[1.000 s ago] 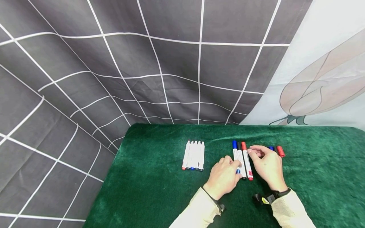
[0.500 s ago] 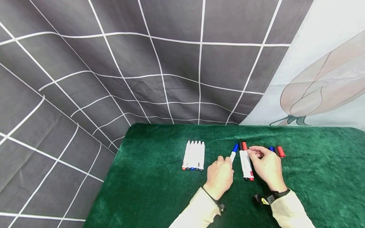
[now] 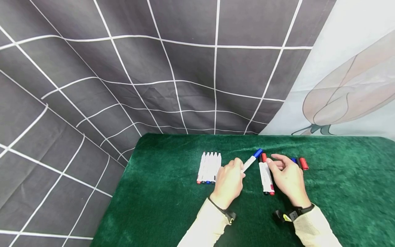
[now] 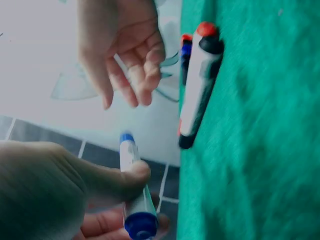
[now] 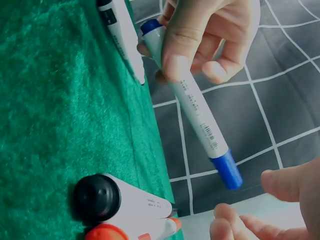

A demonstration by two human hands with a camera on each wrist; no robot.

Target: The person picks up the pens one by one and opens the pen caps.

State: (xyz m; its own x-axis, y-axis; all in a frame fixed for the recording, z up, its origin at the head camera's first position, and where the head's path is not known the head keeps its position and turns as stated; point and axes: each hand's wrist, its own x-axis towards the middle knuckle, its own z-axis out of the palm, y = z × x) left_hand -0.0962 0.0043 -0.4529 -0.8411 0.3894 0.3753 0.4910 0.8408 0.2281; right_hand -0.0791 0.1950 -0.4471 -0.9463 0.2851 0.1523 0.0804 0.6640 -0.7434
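Observation:
My left hand pinches a blue-capped whiteboard marker near its blue end, between thumb and fingers. The marker's cap points up and right, away from that hand, and the right wrist view shows printing and a barcode along its white barrel. Right of it my right hand holds nothing; thumb and fingers stand apart, loosely bent. Just left of those fingers lie two capped markers side by side, a black one and a red one.
Several uncapped white markers lie in a row on the green cloth, partly behind my left hand. Past my right hand are loose caps, blue and red, with a dark one between. A grey gridded curtain hangs behind.
My left hand has taken the blue marker from beside the black and red ones, lifted it and moved left, tilting it. The right hand has barely moved.

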